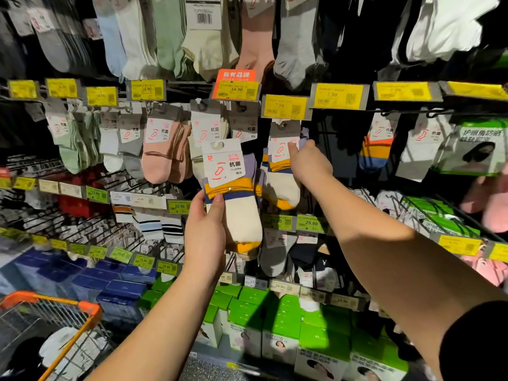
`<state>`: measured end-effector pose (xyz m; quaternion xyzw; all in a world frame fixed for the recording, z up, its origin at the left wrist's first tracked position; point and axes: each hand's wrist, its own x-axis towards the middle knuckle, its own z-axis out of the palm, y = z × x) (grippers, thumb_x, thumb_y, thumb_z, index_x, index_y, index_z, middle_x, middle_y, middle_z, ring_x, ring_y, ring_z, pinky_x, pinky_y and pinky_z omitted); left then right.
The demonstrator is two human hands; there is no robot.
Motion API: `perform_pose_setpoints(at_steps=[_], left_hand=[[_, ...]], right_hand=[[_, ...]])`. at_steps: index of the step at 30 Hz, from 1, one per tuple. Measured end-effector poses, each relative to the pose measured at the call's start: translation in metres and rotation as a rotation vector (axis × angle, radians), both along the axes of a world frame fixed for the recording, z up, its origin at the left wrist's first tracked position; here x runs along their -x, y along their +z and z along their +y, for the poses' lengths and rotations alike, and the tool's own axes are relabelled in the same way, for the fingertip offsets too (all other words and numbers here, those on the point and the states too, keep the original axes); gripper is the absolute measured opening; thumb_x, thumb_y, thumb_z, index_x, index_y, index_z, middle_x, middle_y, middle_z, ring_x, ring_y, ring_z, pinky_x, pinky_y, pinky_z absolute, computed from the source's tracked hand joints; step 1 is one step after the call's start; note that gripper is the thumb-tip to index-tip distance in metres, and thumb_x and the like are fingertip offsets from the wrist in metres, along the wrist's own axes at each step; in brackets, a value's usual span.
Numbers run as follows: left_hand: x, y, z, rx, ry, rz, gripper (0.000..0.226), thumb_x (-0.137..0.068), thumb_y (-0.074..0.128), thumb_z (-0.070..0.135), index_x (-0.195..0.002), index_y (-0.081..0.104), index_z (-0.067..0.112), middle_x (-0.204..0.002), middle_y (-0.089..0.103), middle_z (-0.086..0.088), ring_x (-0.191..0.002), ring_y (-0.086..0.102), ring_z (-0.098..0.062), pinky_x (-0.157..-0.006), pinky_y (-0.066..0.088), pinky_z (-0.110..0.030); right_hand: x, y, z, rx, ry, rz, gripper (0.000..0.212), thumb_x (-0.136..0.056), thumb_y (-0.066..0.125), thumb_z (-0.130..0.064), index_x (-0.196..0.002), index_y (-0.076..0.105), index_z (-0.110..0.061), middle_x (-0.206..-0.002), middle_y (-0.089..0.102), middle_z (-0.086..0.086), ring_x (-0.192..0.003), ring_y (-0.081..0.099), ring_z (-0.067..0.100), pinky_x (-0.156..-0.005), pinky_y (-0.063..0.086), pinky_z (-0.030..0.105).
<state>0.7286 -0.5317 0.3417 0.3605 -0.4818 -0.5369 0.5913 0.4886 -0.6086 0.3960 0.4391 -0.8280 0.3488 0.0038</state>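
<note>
L hand (204, 235) grips sock pack (233, 193) at its cuff, held off the rack, card up, prob. to compare. R hand (309, 163) pinches card of matching hung pack (283, 174), mid-rack under price tag (286, 107), steadying it.

Cream on the body of the carded cotton ankle-sock pair (242, 218), orange-yellow at cuff and toe, navy stripe under the cuff, lilac ribbing behind. White card, red sock outline. Same cream, orange-yellow, navy and lilac on the hanging carded sock pair (283, 185). Bright yellow on the rectangular paper price tags (284, 107). Vivid green and white along the cardboard boxes (280, 317) below. Orange on the plastic rim of the wire shopping cart (55, 299).
</note>
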Motion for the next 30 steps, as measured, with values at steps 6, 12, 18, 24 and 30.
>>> perform_pose_setpoints(at_steps=[6, 12, 18, 24, 30], left_hand=[[0.002, -0.001, -0.002, -0.015, -0.007, 0.022, 0.018, -0.104, 0.051, 0.021, -0.118, 0.061, 0.026, -0.113, 0.074, -0.002, -0.099, 0.072, -0.017, -0.078, 0.056, -0.037], [0.0, 0.004, -0.001, -0.026, 0.0, 0.03, 0.028, -0.103, 0.053, 0.022, -0.13, 0.057, 0.017, -0.117, 0.073, -0.005, -0.106, 0.071, -0.022, -0.092, 0.056, -0.046], [-0.008, 0.001, -0.001, -0.013, 0.019, 0.011, 0.026, -0.103, 0.053, 0.024, -0.128, 0.059, 0.02, -0.114, 0.073, -0.003, -0.105, 0.071, -0.023, -0.086, 0.055, -0.043], [-0.01, -0.002, 0.0, 0.007, 0.006, -0.016, 0.023, -0.103, 0.053, 0.023, -0.124, 0.061, 0.024, -0.112, 0.074, 0.0, -0.1, 0.071, -0.019, -0.076, 0.056, -0.038], [0.001, -0.005, 0.009, -0.002, -0.062, 0.01, 0.021, -0.103, 0.053, 0.017, -0.118, 0.063, 0.028, -0.107, 0.075, 0.004, -0.094, 0.072, -0.01, -0.073, 0.057, -0.025]], right_hand=[[0.007, 0.002, -0.019, -0.202, -0.039, 0.189, 0.051, -0.108, 0.016, -0.037, -0.151, 0.036, -0.017, -0.132, 0.055, 0.011, -0.113, 0.059, 0.032, -0.051, 0.027, 0.032], [0.006, 0.003, -0.013, -0.173, -0.1, 0.128, 0.065, -0.104, 0.026, -0.057, -0.134, 0.048, -0.003, -0.121, 0.064, 0.015, -0.106, 0.064, 0.033, -0.068, 0.039, 0.032], [0.011, -0.007, 0.0, -0.101, -0.044, 0.06, 0.073, -0.099, 0.022, -0.067, -0.136, 0.044, -0.008, -0.12, 0.06, 0.013, -0.109, 0.061, 0.035, -0.067, 0.04, 0.035], [-0.014, -0.021, 0.053, 0.283, 0.056, -0.288, 0.043, -0.102, 0.036, -0.058, -0.105, 0.046, -0.016, -0.1, 0.059, 0.005, -0.083, 0.057, 0.025, -0.06, 0.036, 0.034], [-0.078, -0.039, 0.11, 0.491, 0.418, -0.652, 0.021, -0.105, 0.041, -0.042, -0.097, 0.057, -0.03, -0.088, 0.056, -0.009, -0.08, 0.054, 0.006, -0.074, 0.045, 0.026]])
